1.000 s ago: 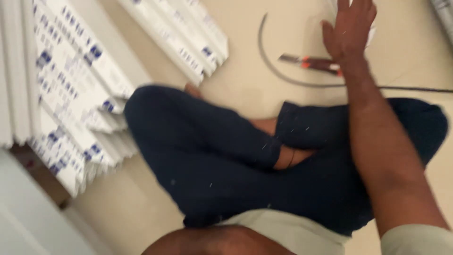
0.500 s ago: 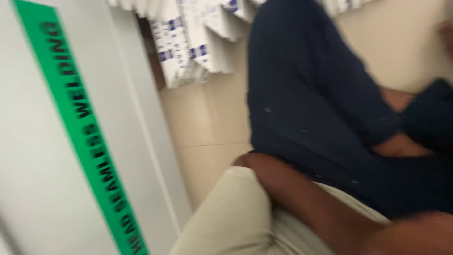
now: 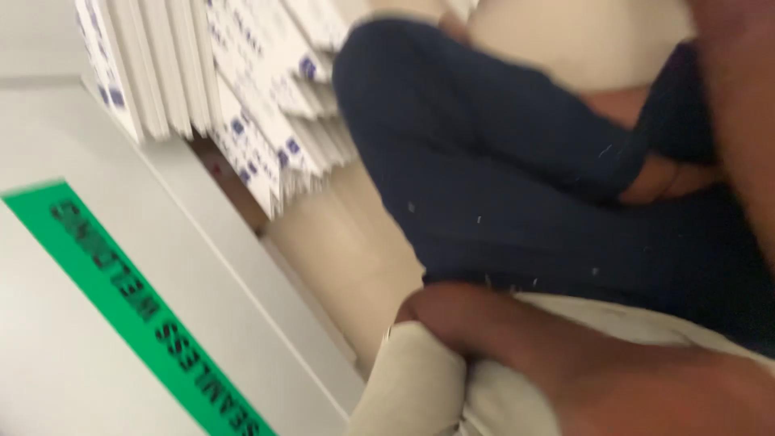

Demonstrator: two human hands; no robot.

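Beige floor strip (image 3: 355,242) narrow between white profile stack (image 3: 258,105) and navy-trousered knee (image 3: 452,137).

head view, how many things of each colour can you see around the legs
White: 2, the stack of strips (single strips too blurred to count) and the panel.
Green: 1, the band on that panel.
Dark blue: 1, the trousers.
Total: 4

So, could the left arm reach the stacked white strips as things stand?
Probably yes: only bare floor lies between the left arm and the white strips; nothing blocks the way.
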